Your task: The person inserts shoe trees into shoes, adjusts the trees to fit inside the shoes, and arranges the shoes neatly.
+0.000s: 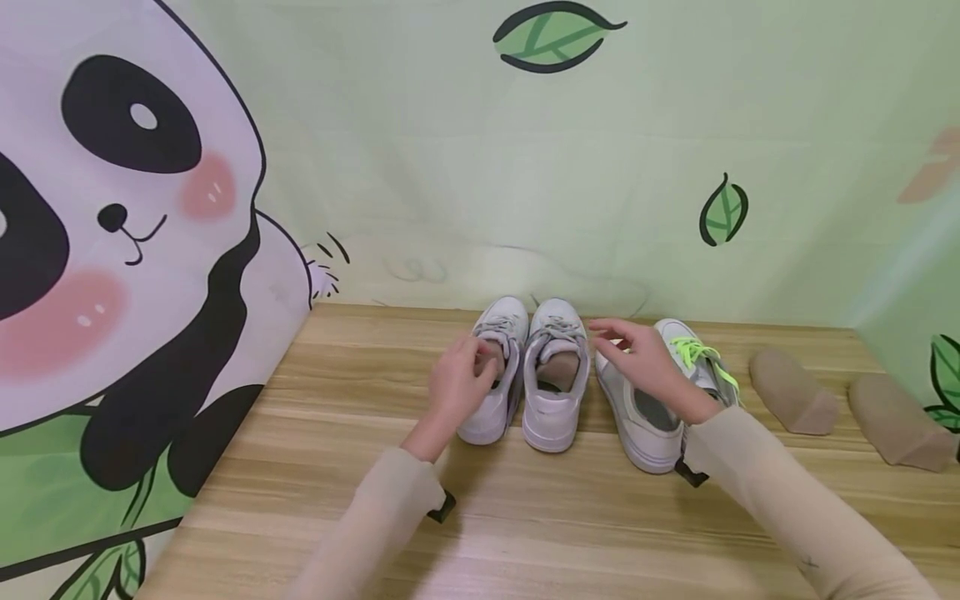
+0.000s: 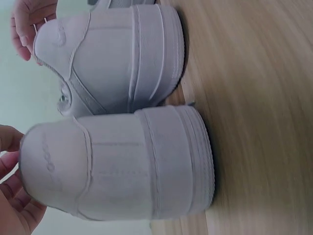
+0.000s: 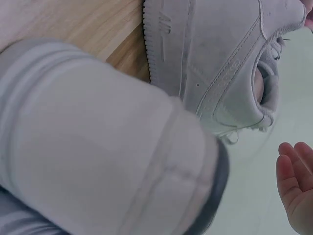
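A pair of pale sneakers with grey laces stands side by side, the left sneaker (image 1: 483,421) and the right sneaker (image 1: 551,423). Each has a brown shoe insert (image 1: 559,368) inside. My left hand (image 1: 459,379) is over the left sneaker's opening, fingers loosely bent; in the left wrist view it shows behind the heel (image 2: 112,166). My right hand (image 1: 637,358) hovers with fingers extended above a third white sneaker (image 1: 651,442), holding nothing. Beside that one, a white sneaker with neon green laces (image 1: 693,352) is partly hidden by my right forearm.
Two brown shoe inserts, one (image 1: 792,392) nearer and one (image 1: 900,421) farther right, lie on the wooden surface (image 1: 330,417). A pale green backdrop (image 1: 420,167) with a panda print (image 1: 165,250) rises directly behind the sneakers.
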The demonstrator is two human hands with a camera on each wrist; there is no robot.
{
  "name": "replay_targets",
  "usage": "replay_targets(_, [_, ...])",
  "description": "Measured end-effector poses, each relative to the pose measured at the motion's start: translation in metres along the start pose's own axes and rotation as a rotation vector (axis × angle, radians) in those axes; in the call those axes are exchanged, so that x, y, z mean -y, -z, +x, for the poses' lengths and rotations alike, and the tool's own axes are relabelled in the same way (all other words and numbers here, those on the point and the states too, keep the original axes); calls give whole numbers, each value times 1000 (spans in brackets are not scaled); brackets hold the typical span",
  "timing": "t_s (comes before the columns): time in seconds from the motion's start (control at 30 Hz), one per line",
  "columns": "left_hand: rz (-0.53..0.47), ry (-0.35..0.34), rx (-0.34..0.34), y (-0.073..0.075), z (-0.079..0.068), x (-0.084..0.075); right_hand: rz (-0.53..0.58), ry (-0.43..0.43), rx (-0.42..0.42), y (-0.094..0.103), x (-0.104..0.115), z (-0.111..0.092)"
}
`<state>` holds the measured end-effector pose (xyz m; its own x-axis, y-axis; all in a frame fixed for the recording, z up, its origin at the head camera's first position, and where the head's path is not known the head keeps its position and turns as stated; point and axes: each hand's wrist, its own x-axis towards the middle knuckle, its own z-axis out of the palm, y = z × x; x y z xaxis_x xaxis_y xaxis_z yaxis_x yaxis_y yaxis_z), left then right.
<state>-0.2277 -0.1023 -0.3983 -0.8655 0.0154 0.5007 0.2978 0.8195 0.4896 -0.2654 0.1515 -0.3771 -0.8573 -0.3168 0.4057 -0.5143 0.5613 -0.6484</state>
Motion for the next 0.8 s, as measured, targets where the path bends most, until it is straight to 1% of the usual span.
replay_targets(0.1, [-5, -20, -14, -1, -2, -4, -4, -19, -7, 4, -1, -3])
replay_targets(0.27, [-34, -90, -44, -3, -4, -10, 5, -47, -16, 10, -5, -7])
replay_targets(0.47, [-67, -134, -57, -6, -8, -18, 17, -38, -65, 16, -13, -11])
replay_targets(0.6, [-82, -134, -28, -7, -10, -24, 23, -32, -93, 19, -17, -13])
replay_targets(0.7, [-96, -114, 8, -7, -12, -30, 26, -44, -106, 22, -16, -16])
replay_targets(0.8, [-118, -107, 27, -8, -14, -35, 29, -71, -110, 26, -14, -18])
